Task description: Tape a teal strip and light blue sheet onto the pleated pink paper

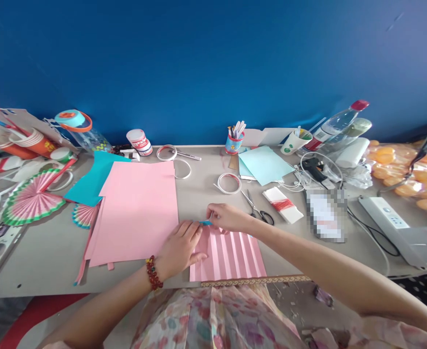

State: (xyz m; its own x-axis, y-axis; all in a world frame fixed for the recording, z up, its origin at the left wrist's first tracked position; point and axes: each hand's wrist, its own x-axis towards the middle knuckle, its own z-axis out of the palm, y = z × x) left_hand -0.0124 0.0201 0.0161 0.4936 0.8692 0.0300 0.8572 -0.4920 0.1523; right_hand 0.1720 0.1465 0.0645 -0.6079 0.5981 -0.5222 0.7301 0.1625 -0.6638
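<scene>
A pink sheet folded into accordion pleats (231, 256) lies at the table's near edge. My left hand (180, 248), with a red bead bracelet on the wrist, lies on the pleats' left end with fingers together, pressing down. My right hand (226, 217) pinches the far edge of the pleated sheet, where a small blue strip (205, 222) shows between the two hands. A stack of flat pink paper sheets (137, 213) lies just left of my left hand.
Scissors (257, 209), tape rolls (229, 183), a light blue sheet (264, 164), a pen cup (234, 141) and a glue gun (317, 169) lie behind. Paper fans (31, 201), cups and a teal sheet (91, 182) crowd the left; a power strip (388, 218) and bottles sit at the right.
</scene>
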